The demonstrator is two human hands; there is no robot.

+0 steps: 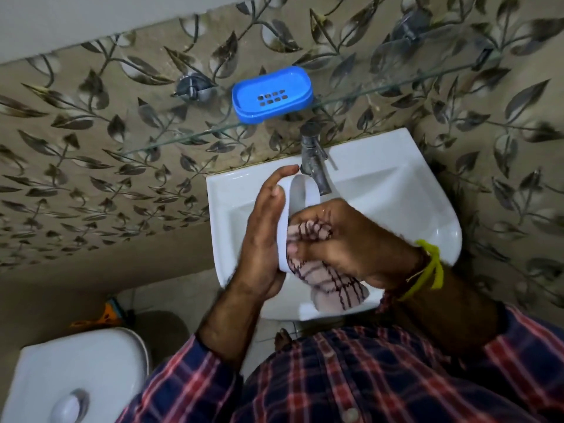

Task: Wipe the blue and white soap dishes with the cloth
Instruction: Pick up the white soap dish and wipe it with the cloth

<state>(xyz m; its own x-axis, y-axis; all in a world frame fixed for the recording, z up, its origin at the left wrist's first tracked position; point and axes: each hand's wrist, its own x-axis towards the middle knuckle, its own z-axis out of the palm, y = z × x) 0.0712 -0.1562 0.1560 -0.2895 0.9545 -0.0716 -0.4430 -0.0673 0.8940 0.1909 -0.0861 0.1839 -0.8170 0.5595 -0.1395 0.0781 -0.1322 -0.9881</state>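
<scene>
Two dishes: white soap dish (297, 190) gripped by left hand (262, 236); right hand (341, 239) presses checked cloth (332, 282) inside, apparently. Blue soap dish (271, 94) far, on shelf. Reach corners.

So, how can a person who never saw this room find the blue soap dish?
Start at the white sink and go up past the tap to the glass shelf on the wall. The blue soap dish sits there, the only bright blue thing.
</scene>
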